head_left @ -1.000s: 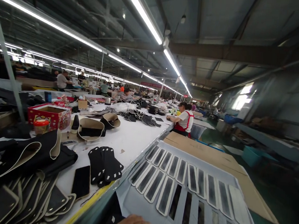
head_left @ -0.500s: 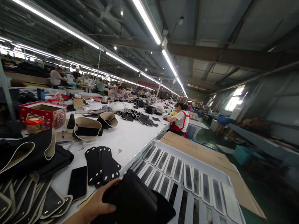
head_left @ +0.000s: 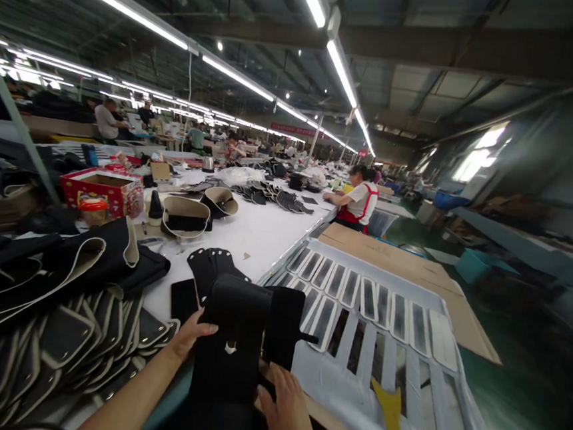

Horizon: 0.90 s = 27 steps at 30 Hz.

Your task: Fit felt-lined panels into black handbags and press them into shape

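A black leather-like bag piece with a folded-over top and a small pale cut-out stands in front of me. My left hand grips its left edge, thumb across the front. My right hand is at its lower right edge, fingers bent around the side; part of that grip is hidden. Beside the right wrist runs a beige-edged strip. Just behind the held piece lie flat black pieces with punched ends and a dark phone.
Black pieces with pale edges and rivets are piled at left. Beyond them are a red box and curled beige-lined pieces. At right, a slatted rack holds framed strips and a yellow tool. A co-worker sits farther along the table.
The black bag piece has turned more upright and faces me. My right hand has come into view at its lower right. The view has tilted down, showing the yellow tool more fully.
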Available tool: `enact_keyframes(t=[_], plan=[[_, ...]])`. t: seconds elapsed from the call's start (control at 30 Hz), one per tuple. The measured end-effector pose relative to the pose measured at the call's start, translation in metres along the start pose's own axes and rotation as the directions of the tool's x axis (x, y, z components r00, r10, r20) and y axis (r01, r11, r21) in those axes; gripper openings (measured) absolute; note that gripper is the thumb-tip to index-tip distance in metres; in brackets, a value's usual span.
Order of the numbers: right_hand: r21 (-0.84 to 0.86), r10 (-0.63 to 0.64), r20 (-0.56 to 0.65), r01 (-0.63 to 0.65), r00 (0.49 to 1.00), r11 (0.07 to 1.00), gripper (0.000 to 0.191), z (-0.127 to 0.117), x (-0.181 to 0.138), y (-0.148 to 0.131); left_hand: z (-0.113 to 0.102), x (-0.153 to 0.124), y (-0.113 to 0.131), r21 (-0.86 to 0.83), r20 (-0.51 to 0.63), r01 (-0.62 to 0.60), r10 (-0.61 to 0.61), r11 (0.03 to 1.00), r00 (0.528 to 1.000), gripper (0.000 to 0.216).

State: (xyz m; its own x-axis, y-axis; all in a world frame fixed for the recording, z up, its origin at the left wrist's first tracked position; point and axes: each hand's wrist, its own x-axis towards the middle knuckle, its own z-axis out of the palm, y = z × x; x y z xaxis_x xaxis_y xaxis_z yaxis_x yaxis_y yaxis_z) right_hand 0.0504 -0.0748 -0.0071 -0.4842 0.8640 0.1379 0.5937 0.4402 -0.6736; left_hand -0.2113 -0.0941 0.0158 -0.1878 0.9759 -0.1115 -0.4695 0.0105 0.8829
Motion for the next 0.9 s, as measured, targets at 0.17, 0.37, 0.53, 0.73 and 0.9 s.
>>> enact_keyframes(t=[0.17,0.37,0.53,0.73,0.9], plan=[[0.017,-0.062,0.019,0.062,0.998,0.998,0.019,0.010,0.028,-0.031,0.000,0.008,0.003,0.021,-0.021,-0.012,0.012,1.000,1.000,0.053],[0.278,-0.108,0.131,0.068,0.986,0.958,0.014,0.004,0.032,-0.050,-0.005,0.019,0.000,0.011,-0.076,0.015,-0.014,1.000,0.997,0.048],[0.485,-0.226,0.213,0.098,0.951,0.869,0.025,0.013,0.014,-0.074,-0.015,0.014,0.011,0.021,-0.084,0.018,-0.016,1.000,0.996,0.050],[0.489,0.096,-0.018,-0.075,0.995,0.869,0.031,0.012,0.034,-0.068,0.014,-0.009,0.041,0.131,-0.285,-0.034,0.070,0.991,0.956,0.059],[0.588,0.179,-0.119,-0.076,0.977,0.805,0.039,0.020,0.053,-0.067,0.049,-0.044,0.048,0.227,-0.228,-0.060,0.113,0.972,0.967,0.064]])
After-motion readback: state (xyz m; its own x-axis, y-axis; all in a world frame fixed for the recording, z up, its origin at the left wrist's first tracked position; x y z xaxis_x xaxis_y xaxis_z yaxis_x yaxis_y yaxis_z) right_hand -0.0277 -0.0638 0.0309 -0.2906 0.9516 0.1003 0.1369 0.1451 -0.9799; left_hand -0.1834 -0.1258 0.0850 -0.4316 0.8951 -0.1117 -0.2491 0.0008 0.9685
